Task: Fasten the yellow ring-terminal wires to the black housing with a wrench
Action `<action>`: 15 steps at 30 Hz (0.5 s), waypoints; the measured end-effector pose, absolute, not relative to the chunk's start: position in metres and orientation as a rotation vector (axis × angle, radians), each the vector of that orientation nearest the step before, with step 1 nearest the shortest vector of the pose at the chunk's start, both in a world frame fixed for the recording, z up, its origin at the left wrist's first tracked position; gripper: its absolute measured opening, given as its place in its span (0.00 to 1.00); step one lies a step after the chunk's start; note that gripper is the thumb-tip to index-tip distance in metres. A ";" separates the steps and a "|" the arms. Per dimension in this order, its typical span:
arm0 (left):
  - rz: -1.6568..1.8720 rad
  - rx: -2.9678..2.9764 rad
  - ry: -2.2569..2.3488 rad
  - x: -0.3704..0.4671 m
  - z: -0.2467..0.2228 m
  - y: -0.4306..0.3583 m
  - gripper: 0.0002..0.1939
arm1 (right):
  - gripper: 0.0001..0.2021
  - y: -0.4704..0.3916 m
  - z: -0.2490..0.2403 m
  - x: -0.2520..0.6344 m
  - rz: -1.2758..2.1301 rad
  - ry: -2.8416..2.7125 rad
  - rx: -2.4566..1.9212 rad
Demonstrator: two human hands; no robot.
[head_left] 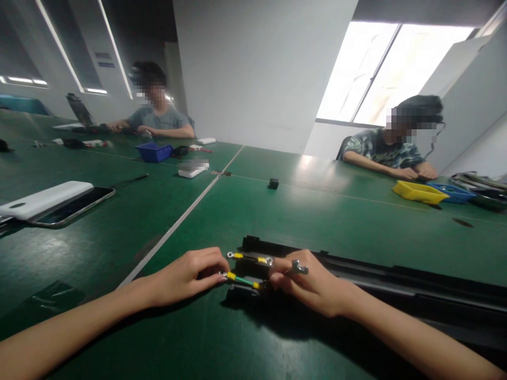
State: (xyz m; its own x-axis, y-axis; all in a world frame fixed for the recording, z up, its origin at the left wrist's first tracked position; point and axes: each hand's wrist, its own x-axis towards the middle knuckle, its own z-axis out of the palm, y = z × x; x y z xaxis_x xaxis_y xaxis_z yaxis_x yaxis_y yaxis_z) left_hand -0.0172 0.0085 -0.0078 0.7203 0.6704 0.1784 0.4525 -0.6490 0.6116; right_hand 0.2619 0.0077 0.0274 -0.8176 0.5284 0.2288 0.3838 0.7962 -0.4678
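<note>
My left hand (194, 273) is closed in a pinch on the ring-terminal end of a short green wire (243, 281) with yellow sleeves. The wire's other end reaches into a long black channel-shaped housing (372, 282). Just behind it lies a second short, dark wire (249, 258), with ring terminals and yellow sleeves. My right hand (311, 285) is closed over the housing's left end, a silver open-end wrench (300, 268) sticking out between thumb and fingers. My right fingertips are close to the inner ends of both wires; they hide what they touch there.
A small black block (273, 183) sits on the green table (206, 338). To the left lie a phone (75, 207) and a white case (51, 198). Two people sit across the table, near a blue bin (154, 152) and a yellow tray (420, 192).
</note>
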 end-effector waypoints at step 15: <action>0.510 2.380 0.858 -0.017 -0.007 0.009 0.05 | 0.24 0.007 0.027 0.263 0.548 -2.589 -0.756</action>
